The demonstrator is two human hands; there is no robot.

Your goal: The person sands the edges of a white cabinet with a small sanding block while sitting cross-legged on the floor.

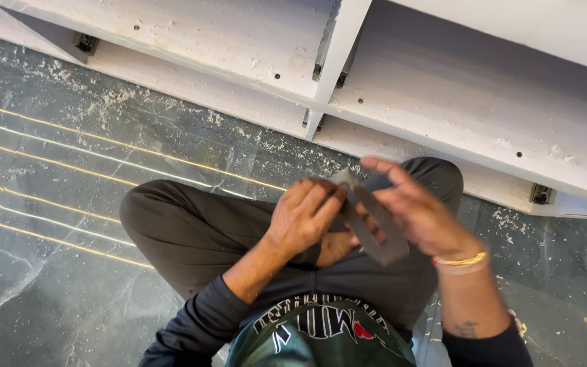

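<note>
- Right now I am sitting cross-legged on the dark marble floor (56, 204), holding a flat grey rectangular frame piece (373, 224) just right of the frame's centre, above my lap.
- My left hand (300, 217) is gripping the upper left end of the piece, fingers curled and pressed together around its edge, thumb tucked underneath.
- My right hand (416, 214) is supporting the long side from the right, fingers spread and lying along the strip; the motion blur is hiding the fingertips, so I cannot tell whether they are pinching it or only resting on it.
- The piece is tilting, its top corner pointing toward the white cabinet carcass (443, 102) across the upper part of the frame.
- To handle it well, I am judging that both hands should be staying close to the corners, so the thin frame is not twisting or flexing.
- Keeping my wrists low over my knees is probably steadying it best.
- Sawdust (103, 102) is lying along the cabinet's base at upper left, so a firm grip seems wise against dusty, slippery fingers.
- A beaded bracelet (460, 260) is sitting on my right wrist, clear of the piece.
</note>
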